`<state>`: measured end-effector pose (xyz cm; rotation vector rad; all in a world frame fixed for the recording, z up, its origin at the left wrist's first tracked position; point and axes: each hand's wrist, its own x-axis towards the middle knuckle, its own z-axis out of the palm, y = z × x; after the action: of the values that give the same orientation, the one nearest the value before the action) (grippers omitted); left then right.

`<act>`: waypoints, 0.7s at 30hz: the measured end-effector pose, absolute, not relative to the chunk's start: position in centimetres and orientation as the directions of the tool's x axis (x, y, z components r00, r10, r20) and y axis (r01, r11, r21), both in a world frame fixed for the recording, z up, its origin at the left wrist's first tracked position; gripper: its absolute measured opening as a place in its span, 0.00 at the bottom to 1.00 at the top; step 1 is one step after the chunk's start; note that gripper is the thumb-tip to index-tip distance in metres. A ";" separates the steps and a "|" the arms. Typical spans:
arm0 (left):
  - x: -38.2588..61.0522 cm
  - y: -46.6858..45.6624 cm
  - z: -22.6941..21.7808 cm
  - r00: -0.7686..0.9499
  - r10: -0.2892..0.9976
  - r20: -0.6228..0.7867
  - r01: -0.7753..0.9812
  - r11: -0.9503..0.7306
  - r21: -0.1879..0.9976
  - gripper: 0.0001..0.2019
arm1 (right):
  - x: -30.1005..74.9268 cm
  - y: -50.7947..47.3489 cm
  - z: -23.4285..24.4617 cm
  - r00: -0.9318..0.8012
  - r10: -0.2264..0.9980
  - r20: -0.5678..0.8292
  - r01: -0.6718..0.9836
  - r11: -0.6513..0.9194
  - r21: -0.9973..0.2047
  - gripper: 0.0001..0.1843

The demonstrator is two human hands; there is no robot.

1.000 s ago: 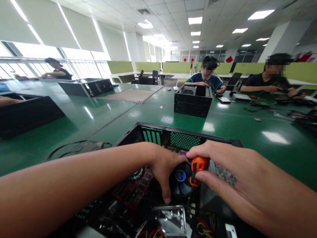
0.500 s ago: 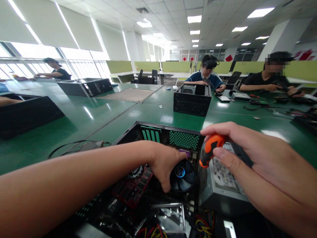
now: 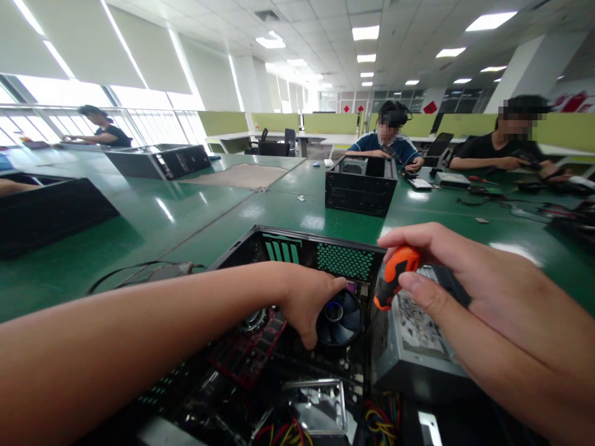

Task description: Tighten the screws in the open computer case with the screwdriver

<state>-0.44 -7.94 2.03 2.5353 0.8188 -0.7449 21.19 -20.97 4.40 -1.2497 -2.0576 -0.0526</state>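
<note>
Inside a black computer case (image 3: 242, 244), my left hand (image 3: 307, 303) grips the left side of a round black CPU cooler fan (image 3: 341, 317). Its thumb and fingers are at the rim. In my right hand (image 3: 450, 272), above the right part of the case, is a screwdriver with an orange and black handle (image 3: 396, 275); its shaft cannot be made out. Under that hand sits a grey power supply (image 3: 418, 328) with a worn label. A red circuit card (image 3: 251, 353) lies left of the fan, partly behind my left forearm.
Toward me in the case are a silver metal bracket (image 3: 320, 402) and coloured cables (image 3: 381, 421). Another computer case (image 3: 360, 189) stands farther off on the green table (image 3: 260, 214), with more cases at left. Several people work around; cables and parts lie at right.
The fan has shifted slightly up and left with my left hand and its blades look tilted differently. My right hand holds the screwdriver almost in the same place.
</note>
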 end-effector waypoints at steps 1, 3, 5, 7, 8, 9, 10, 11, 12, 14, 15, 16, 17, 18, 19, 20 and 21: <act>-0.4 -8.0 2.0 0.686 0.435 -0.583 0.628 -0.758 0.174 0.65 | 21.2 -20.9 4.4 -0.275 0.756 0.594 0.787 0.531 -0.313 0.15; -0.2 -8.1 2.0 0.678 0.454 -0.578 0.638 -0.754 0.157 0.63 | 21.2 -20.8 4.3 -0.280 0.753 0.596 0.785 0.537 -0.310 0.15; -0.2 -8.2 1.9 0.670 0.467 -0.577 0.648 -0.748 0.147 0.60 | 21.2 -20.7 4.2 -0.290 0.753 0.591 0.776 0.546 -0.314 0.14; -0.2 -8.1 1.6 0.675 0.465 -0.574 0.646 -0.747 0.155 0.59 | 21.1 -20.7 4.1 -0.303 0.762 0.572 0.768 0.551 -0.327 0.14; -0.3 -8.1 1.5 0.684 0.455 -0.571 0.639 -0.750 0.168 0.60 | 21.0 -20.7 4.1 -0.311 0.768 0.559 0.765 0.551 -0.332 0.15; -0.3 -8.0 1.3 0.695 0.441 -0.568 0.631 -0.753 0.186 0.61 | 21.0 -20.7 4.1 -0.318 0.773 0.548 0.765 0.551 -0.334 0.15; -0.4 -7.9 1.2 0.704 0.428 -0.567 0.624 -0.754 0.205 0.63 | 21.0 -20.7 4.1 -0.322 0.778 0.540 0.766 0.549 -0.333 0.15; -0.5 -7.8 1.1 0.710 0.419 -0.567 0.621 -0.751 0.223 0.64 | 21.0 -20.6 4.1 -0.325 0.779 0.536 0.768 0.549 -0.331 0.15; -0.6 -7.8 1.0 0.710 0.415 -0.569 0.625 -0.744 0.236 0.65 | 21.1 -20.4 4.0 -0.326 0.781 0.533 0.769 0.547 -0.331 0.14; -0.7 -7.8 1.0 0.699 0.424 -0.576 0.641 -0.729 0.240 0.67 | 21.4 -19.9 3.9 -0.320 0.785 0.530 0.768 0.543 -0.340 0.13; -0.7 -7.9 1.0 0.694 0.429 -0.577 0.646 -0.726 0.237 0.68 | 21.6 -19.5 3.7 -0.311 0.788 0.532 0.766 0.539 -0.351 0.13; -0.7 -7.9 1.0 0.692 0.435 -0.577 0.649 -0.725 0.231 0.68 | 21.8 -19.1 3.5 -0.296 0.792 0.534 0.763 0.533 -0.367 0.12; -0.7 -8.0 1.0 0.689 0.440 -0.576 0.650 -0.726 0.223 0.69 | 22.1 -18.7 3.3 -0.280 0.797 0.535 0.759 0.525 -0.385 0.12; -0.6 -8.1 1.0 0.684 0.446 -0.577 0.652 -0.729 0.210 0.69 | 22.3 -18.2 3.1 -0.263 0.805 0.532 0.756 0.515 -0.405 0.12; -0.6 -8.2 1.0 0.676 0.451 -0.583 0.655 -0.730 0.195 0.69 | 22.4 -17.8 2.9 -0.250 0.812 0.528 0.753 0.506 -0.421 0.11; -0.5 -8.2 1.1 0.666 0.456 -0.591 0.658 -0.732 0.177 0.68 | 22.5 -17.4 2.7 -0.242 0.819 0.520 0.751 0.497 -0.434 0.11; -0.4 -8.2 1.1 0.656 0.459 -0.599 0.660 -0.734 0.161 0.68 | 22.6 -17.1 2.5 -0.237 0.825 0.513 0.751 0.491 -0.442 0.11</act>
<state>-0.42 -8.23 1.13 2.5094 0.8853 -0.7624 22.62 -17.09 2.53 -1.2936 -2.0233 0.1325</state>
